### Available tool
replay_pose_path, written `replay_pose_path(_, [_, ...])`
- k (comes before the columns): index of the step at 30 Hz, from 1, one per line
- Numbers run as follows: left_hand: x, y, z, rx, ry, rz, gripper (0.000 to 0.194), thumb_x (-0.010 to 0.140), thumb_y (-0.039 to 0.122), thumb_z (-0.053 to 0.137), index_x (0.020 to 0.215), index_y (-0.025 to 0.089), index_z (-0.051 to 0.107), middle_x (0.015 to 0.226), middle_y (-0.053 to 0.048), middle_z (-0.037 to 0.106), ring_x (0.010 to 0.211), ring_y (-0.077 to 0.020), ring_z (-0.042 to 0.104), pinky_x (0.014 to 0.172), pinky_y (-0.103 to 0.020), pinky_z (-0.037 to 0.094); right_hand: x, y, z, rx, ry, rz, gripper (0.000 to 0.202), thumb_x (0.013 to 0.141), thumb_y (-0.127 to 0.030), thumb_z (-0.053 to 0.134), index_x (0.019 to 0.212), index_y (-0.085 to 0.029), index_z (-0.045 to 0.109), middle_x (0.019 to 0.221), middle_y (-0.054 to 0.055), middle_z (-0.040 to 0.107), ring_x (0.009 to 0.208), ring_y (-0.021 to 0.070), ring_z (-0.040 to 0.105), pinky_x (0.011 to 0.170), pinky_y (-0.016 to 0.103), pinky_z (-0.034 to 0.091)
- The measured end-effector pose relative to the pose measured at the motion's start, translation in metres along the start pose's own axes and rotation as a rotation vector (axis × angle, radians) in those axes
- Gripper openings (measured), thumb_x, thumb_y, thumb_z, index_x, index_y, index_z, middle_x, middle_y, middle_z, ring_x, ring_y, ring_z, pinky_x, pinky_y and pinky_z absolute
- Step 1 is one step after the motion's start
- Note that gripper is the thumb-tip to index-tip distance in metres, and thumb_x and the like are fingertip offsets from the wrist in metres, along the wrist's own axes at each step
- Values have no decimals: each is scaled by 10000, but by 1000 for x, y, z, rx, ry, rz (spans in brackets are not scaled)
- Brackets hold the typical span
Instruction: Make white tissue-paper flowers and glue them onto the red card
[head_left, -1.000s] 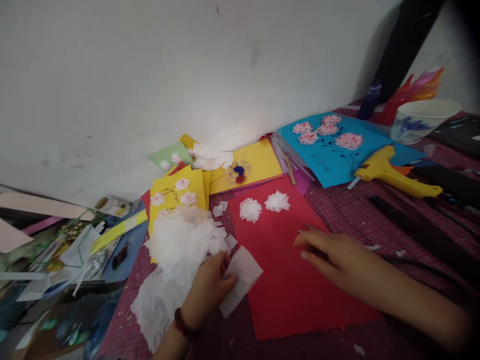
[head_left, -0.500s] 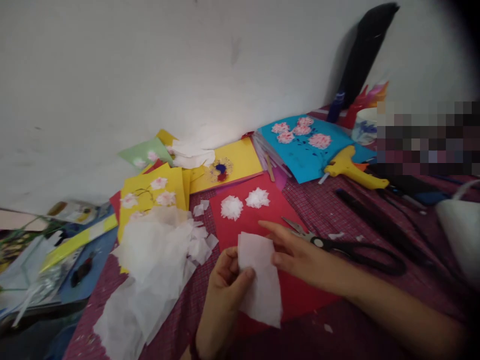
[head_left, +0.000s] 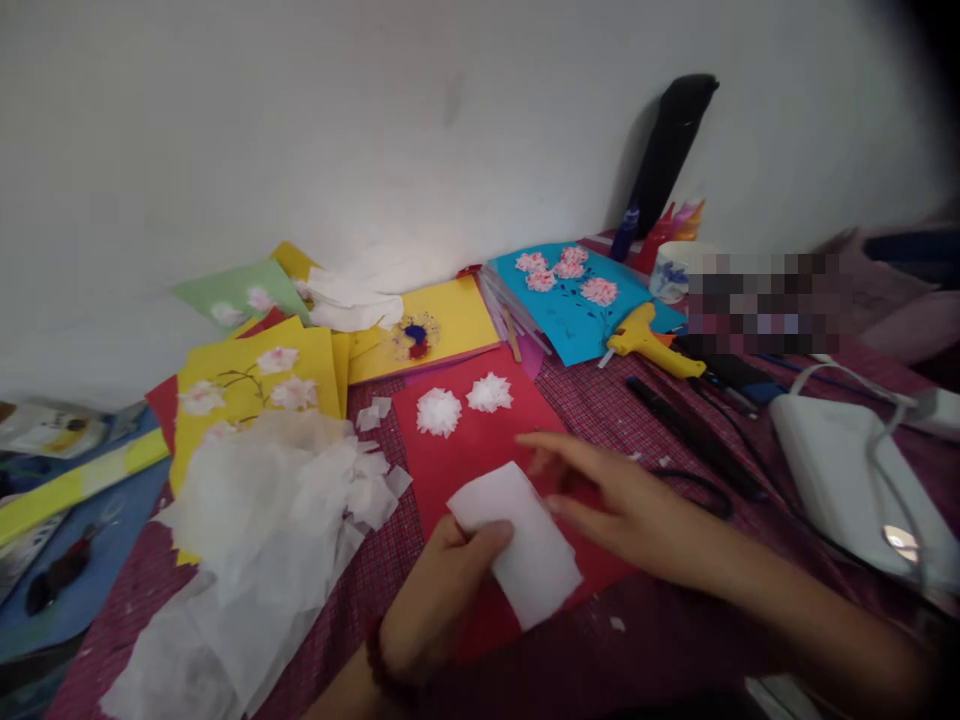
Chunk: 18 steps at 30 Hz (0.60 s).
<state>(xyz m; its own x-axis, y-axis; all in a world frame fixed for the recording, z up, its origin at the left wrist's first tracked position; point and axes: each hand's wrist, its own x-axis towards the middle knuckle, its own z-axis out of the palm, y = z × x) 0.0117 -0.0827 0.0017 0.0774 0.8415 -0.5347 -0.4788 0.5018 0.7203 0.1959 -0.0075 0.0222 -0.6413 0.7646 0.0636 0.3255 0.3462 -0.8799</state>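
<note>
Tissue (head_left: 536, 560) over red paper (head_left: 480, 445), glue gun (head_left: 646, 343) nearby

Plain pale wall (head_left: 360, 120) behind, grey-white, faint dark smudge high near middle. Soft bright patch low on wall above counter; upper corners dimmer. Counter pushed against wall, covered in dark reddish-purple checked cloth (head_left: 592, 405). Tall black object (head_left: 675, 145) leaning on wall, shadow beside it. Near edge dark.

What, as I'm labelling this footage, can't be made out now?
All in the head view:
Left hand: fingertips mostly hidden beneath the white paper.
Black loop: its continuation is hidden behind the right hand.
Patterned cup: right side masked by pixelation.
Container, far left: print too blurred to read.
</note>
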Motion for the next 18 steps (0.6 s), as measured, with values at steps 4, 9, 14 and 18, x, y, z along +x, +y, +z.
replay_pose_path(4, [2, 16, -12, -66, 36, 108, 198, 759, 243, 703, 928, 140, 700, 849, -65, 716, 842, -195, 645, 773, -298, 486, -42, 32, -28, -437, 128, 63, 410, 849, -256, 544, 1259, -268, 549, 1228, 102, 609, 1118, 323, 567, 957, 514, 446])
replay_pose_path(9, [1, 23, -24, -64, 55, 183, 188, 807, 236, 669, 972, 148, 688, 962, -71, 705, 784, -151, 637, 707, -259, 496, -62, 29, -21, -397, 184, 111, 243, 903, -287, 479, 1105, -258, 612, 1126, 96, 656, 1038, 275, 617, 903, 442, 497])
replay_pose_path(14, [-5, 12, -27, -81, -23, 149, 280, 820, 208, 657, 1095, 159, 652, 943, -68, 717, 825, -168, 651, 738, -270, 504, -25, -3, 14, -172, 117, 33, 235, 916, -267, 476, 1125, -239, 578, 1155, 59, 633, 1105, 213, 573, 952, 379, 460])
replay_pose_path(18, [-7, 1, -30, -32, -28, 133, 300, 785, 218, 692, 1073, 139, 664, 908, -73, 726, 853, -200, 662, 773, -303, 511, 3, -13, 42, 62, -76, 33, 242, 917, -273, 493, 1134, -197, 568, 1039, 44, 660, 944, 179, 629, 816, 298, 521])
